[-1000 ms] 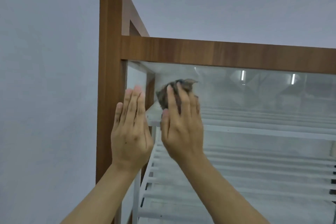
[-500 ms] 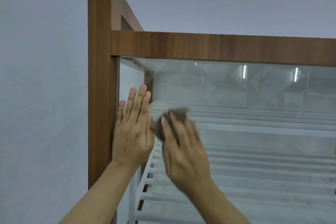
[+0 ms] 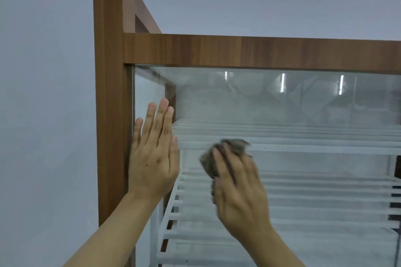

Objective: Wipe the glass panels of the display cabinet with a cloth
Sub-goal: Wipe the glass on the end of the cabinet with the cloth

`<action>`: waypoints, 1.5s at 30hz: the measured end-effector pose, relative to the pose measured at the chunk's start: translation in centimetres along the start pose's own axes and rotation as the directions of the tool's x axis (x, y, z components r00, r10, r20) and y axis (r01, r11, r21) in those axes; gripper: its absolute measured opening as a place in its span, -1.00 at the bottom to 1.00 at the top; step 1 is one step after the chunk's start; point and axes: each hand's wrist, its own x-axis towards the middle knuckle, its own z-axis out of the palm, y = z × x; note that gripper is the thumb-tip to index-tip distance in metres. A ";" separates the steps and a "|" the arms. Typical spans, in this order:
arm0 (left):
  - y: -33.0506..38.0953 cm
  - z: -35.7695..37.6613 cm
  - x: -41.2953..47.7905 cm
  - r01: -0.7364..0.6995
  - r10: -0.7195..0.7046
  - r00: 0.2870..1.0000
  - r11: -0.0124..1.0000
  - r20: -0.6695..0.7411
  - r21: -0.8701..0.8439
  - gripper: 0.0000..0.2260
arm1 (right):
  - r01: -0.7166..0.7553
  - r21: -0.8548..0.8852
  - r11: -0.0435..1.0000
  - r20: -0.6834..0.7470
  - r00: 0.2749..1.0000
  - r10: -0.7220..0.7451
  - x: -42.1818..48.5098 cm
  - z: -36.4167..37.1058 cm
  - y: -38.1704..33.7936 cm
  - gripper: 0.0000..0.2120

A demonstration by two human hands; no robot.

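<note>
— Two hands on the glass panel (image 3: 282, 104)?
— Yes: left hand (image 3: 152, 162) flat, fingers straight; right hand (image 3: 238, 193) presses the cloth (image 3: 209, 163), now further right. White shelves (image 3: 314, 180) behind, wooden frame (image 3: 110, 93) alongside.

Left hand (image 3: 153, 158) lies flat on glass panel (image 3: 303, 110) beside cabinet post (image 3: 110, 93); cloth (image 3: 219, 156) is to its right.
</note>
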 end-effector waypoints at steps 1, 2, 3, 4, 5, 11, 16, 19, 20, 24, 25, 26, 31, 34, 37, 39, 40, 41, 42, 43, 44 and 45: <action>0.1 0.0 0.0 0.001 -0.001 1.000 1.000 -0.004 0.006 -0.52 | -0.045 -0.008 0.999 -0.032 0.998 0.045 -0.9 -0.7 1.6 -0.52; 0.2 0.1 0.0 0.005 -0.005 1.000 1.000 -0.010 0.015 -0.52 | -0.135 -0.005 0.991 -0.087 0.987 0.134 -0.4 -1.2 3.2 -0.53; 0.3 0.1 -0.1 0.007 -0.007 1.000 1.000 -0.015 0.023 -0.52 | -0.247 0.016 0.969 -0.153 0.957 0.246 1.3 -1.7 4.5 -0.55; 0.4 0.2 -0.1 0.005 -0.004 1.000 1.000 -0.017 0.027 -0.52 | -0.354 0.042 0.934 -0.225 0.908 0.354 4.0 -1.9 5.4 -0.56; 0.4 0.2 -0.1 0.002 -0.001 1.000 1.000 -0.018 0.028 -0.52 | -0.437 0.074 0.897 -0.287 0.852 0.438 7.1 -1.9 5.8 -0.56; 0.3 0.2 0.0 0.001 -0.001 0.999 1.000 -0.040 0.017 -0.52 | 0.019 0.025 1.000 0.010 1.000 -0.020 3.7 -0.4 1.3 -0.52; 0.5 0.3 -0.1 0.009 -0.009 0.999 1.000 -0.041 0.019 -0.52 | -0.185 0.022 0.982 -0.082 0.979 0.187 1.0 -2.6 6.1 -0.55; 0.5 0.2 -0.1 0.015 -0.015 1.000 0.999 -0.019 0.031 -0.52 | -0.369 0.066 0.927 -0.218 0.901 0.374 9.2 -2.5 6.1 -0.55; 0.5 0.1 -0.1 0.019 -0.018 1.000 0.999 -0.017 0.035 -0.52 | -0.358 0.080 0.930 -0.220 0.904 0.366 10.5 -2.2 5.3 -0.55; 1.2 0.1 -0.1 0.056 -0.055 0.998 0.998 -0.031 0.036 -0.51 | 0.026 0.025 0.999 0.044 0.999 -0.027 3.1 -1.0 2.6 -0.51; 1.5 0.2 -0.1 0.077 -0.076 0.997 0.996 -0.034 0.034 -0.51 | 0.080 0.015 0.997 0.086 0.993 -0.081 0.3 -1.6 3.1 -0.51; 1.8 0.3 0.0 0.093 -0.092 0.995 0.995 -0.034 0.034 -0.50 | 0.079 0.014 0.997 0.077 0.994 -0.079 -1.5 -2.3 4.3 -0.52; 5.2 0.8 0.7 -0.018 0.017 1.000 1.000 -0.009 -0.024 -0.51 | -0.384 0.041 0.922 -0.252 0.889 0.382 6.4 -3.7 8.9 -0.56; 7.9 1.5 1.7 0.009 -0.013 0.999 0.995 -0.036 -0.098 -0.52 | -0.357 0.090 0.930 -0.252 0.895 0.369 10.3 -2.9 7.2 -0.55; 9.1 2.5 2.0 0.020 -0.022 1.000 0.993 -0.020 -0.114 -0.51 | -0.008 0.017 1.000 -0.011 1.000 0.008 3.1 -2.9 7.0 -0.53; 9.4 3.3 1.8 0.004 -0.004 1.000 0.997 0.010 -0.072 -0.50 | 0.036 -0.017 0.999 0.046 0.998 -0.036 -1.5 -4.3 8.9 -0.53; 9.5 3.5 1.7 0.004 -0.003 1.000 0.999 0.016 -0.054 -0.50 | -0.016 -0.022 1.000 0.012 1.000 0.016 -2.0 -4.8 10.2 -0.53; 9.5 3.6 1.6 0.008 -0.008 1.000 0.999 0.013 -0.040 -0.49 | -0.095 -0.023 0.995 -0.052 0.994 0.094 -1.1 -5.1 11.5 -0.54; 9.6 3.7 1.7 0.011 -0.011 1.000 1.000 0.009 -0.029 -0.49 | -0.192 -0.010 0.981 -0.119 0.975 0.189 0.8 -5.2 12.3 -0.54; 9.7 3.7 1.7 0.011 -0.011 1.000 1.000 0.006 -0.021 -0.49 | -0.288 0.008 0.958 -0.191 0.940 0.284 3.5 -5.2 12.8 -0.55; 9.7 3.6 1.7 0.011 -0.010 1.000 1.000 0.004 -0.015 -0.49 | -0.373 0.038 0.927 -0.252 0.894 0.370 6.3 -5.0 12.8 -0.56; 9.7 3.6 1.7 0.011 -0.011 1.000 1.000 0.004 -0.009 -0.49 | -0.425 0.072 0.902 -0.288 0.857 0.427 8.6 -4.8 12.1 -0.56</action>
